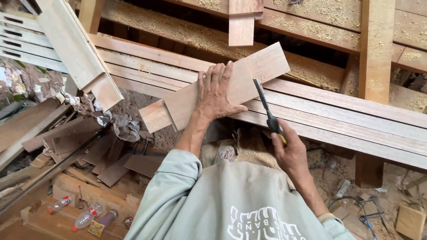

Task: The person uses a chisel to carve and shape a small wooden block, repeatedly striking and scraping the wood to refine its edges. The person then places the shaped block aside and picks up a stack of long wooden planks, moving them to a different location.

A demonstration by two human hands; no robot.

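The left hand [218, 93] lies flat and spread, palm down, on a short notched board [213, 95] set slantwise across the long planks [338, 120]. The right hand [289, 151] is clenched around a dark chisel [267, 111], its blade tip touching the board's lower edge. The board looks stiff, dry and fairly light, likely best pinned at its middle or gripped by its long edges. Sawdust [187, 29] coats the beams behind; offcuts [111, 160] and plastic bottles [84, 215] litter the ground.
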